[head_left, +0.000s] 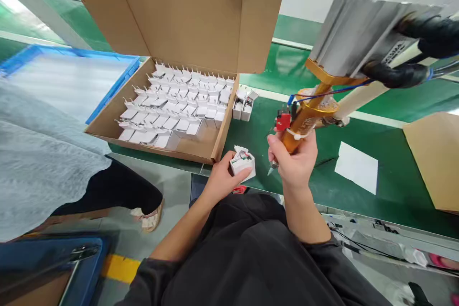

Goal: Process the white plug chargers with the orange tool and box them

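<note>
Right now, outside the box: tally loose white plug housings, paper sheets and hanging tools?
White plug housing in left hand: 1
White plug housings by the box: 3
White paper sheet: 1
Hanging orange tool in right hand: 1
Total: 6

cardboard box, white paper, blue crate

I sit at a factory assembly line. A green conveyor-like worktop runs in front of me, and on it an open brown cardboard carton holds rows of identical small white plastic plug casings. A suspended orange powered tool hangs overhead on a grey metal mount. The floor is grey with a yellow marking line.
</note>
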`<move>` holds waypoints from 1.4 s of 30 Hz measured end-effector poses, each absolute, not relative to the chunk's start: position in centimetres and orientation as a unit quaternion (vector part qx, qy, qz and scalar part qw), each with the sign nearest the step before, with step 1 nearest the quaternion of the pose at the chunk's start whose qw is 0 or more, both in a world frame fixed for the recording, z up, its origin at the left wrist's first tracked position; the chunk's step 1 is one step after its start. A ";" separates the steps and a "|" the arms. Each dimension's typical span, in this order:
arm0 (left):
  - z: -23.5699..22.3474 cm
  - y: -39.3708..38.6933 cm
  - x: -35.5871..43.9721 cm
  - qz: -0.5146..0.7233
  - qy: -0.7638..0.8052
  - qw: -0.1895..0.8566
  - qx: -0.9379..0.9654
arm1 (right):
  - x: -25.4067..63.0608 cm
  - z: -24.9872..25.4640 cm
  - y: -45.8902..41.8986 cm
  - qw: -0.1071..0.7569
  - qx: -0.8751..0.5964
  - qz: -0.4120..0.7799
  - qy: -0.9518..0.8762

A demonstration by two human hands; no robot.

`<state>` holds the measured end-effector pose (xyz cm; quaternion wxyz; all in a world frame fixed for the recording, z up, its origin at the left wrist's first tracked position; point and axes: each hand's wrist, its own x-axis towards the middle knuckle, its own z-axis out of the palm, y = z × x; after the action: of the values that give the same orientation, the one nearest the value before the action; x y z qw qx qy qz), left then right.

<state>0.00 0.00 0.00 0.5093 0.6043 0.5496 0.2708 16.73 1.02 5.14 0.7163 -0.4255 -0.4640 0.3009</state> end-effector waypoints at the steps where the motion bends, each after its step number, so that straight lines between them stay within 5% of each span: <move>1: -0.3 0.0 0.2 0.269 0.556 0.482 0.622 | 17.0 5.1 1.0 0.715 -0.436 0.291 -0.462; 6: -1.4 0.3 0.5 0.253 0.566 0.392 0.679 | 18.1 4.8 0.8 0.707 -0.464 0.268 -0.463; 15: -1.7 1.8 1.4 0.315 0.514 0.470 0.645 | 18.8 4.7 0.5 0.703 -0.457 0.278 -0.468; 22: -1.6 1.5 0.1 0.285 0.428 0.255 0.819 | 19.2 4.7 0.3 0.699 -0.464 0.282 -0.465; 32: -2.5 0.5 0.1 0.276 0.429 0.151 0.847 | 19.7 4.2 0.3 0.694 -0.475 0.277 -0.465; 38: -1.9 0.5 0.2 0.101 0.462 0.060 0.879 | 20.2 4.4 -0.1 0.692 -0.473 0.284 -0.465; 42: -1.0 2.7 3.8 0.103 0.448 0.049 0.887 | 21.6 3.8 -0.8 0.686 -0.453 0.314 -0.474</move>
<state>3.76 2.71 -1.05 0.0494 0.8865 0.4483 0.1033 21.63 -0.78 3.85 0.6865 -0.4533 -0.4737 0.3145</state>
